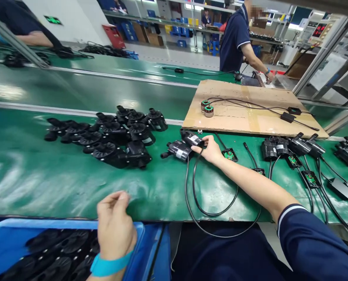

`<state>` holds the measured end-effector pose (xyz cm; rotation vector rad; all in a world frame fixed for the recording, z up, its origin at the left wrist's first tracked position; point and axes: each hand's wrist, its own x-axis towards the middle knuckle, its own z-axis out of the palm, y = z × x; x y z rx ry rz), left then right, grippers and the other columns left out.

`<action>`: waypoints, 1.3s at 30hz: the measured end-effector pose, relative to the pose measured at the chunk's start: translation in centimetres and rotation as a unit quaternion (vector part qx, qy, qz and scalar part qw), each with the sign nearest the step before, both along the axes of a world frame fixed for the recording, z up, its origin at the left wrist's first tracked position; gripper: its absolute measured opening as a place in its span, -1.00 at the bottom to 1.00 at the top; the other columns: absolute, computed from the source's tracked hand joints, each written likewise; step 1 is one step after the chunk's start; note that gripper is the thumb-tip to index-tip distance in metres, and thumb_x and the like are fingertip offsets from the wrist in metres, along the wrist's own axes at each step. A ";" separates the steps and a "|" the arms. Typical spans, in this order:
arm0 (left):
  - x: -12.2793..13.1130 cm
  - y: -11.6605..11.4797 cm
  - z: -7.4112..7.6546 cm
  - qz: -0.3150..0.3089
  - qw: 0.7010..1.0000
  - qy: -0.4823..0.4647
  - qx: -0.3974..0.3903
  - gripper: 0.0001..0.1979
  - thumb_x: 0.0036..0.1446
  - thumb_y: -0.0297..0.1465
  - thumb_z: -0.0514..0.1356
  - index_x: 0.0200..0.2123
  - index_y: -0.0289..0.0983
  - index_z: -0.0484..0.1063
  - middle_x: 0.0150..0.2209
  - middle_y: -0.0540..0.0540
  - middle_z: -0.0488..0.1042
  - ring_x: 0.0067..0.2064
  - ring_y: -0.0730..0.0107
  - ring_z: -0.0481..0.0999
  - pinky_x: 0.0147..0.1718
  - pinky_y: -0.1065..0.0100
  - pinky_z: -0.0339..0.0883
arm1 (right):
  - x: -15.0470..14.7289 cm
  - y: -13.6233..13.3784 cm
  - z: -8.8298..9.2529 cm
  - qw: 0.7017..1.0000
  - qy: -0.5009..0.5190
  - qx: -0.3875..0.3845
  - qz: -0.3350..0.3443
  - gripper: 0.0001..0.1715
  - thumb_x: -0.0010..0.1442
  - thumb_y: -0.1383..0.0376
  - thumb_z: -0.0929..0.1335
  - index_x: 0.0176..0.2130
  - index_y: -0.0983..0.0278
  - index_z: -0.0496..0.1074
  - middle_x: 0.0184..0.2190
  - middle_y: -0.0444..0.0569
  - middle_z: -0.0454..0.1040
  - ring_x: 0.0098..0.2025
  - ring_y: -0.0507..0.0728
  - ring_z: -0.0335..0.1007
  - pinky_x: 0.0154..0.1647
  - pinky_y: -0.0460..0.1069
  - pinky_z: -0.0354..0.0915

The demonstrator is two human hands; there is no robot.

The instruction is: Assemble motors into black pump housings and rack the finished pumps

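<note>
My right hand [211,149] reaches forward over the green bench [45,171] and grips a black pump body [193,139] with a white label; a second one [178,150] lies touching it on the left. Black cables [195,195] loop from them toward the bench edge. My left hand [114,224], with a blue wristband, hovers at the bench's front edge above a blue bin [6,238], fingers curled and pinched together, with nothing I can make out in them. A heap of black pump housings [115,134] lies on the bench to the left of the held pump.
The blue bin holds several black round covers [59,253]. More pumps with cables and small circuit boards [293,150] lie at right. A cardboard sheet [250,117] carries two copper-wound parts [206,108] and a cable. Another person [238,39] stands beyond; someone's arm [30,38] is at far left.
</note>
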<state>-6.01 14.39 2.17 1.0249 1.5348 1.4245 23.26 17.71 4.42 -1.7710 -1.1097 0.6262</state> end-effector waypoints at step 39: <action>19.9 -4.1 3.4 -0.560 0.519 0.424 0.487 -0.53 0.37 -0.21 0.01 0.26 -0.15 0.37 0.14 -0.21 0.54 0.18 -0.08 0.43 0.01 -0.03 0.22 | 3.2 -28.6 1.7 0.872 -0.490 0.013 -0.009 -0.67 0.46 0.39 0.23 0.04 0.29 0.53 -0.01 -0.01 0.61 -0.03 0.13 0.42 -0.05 0.08 0.19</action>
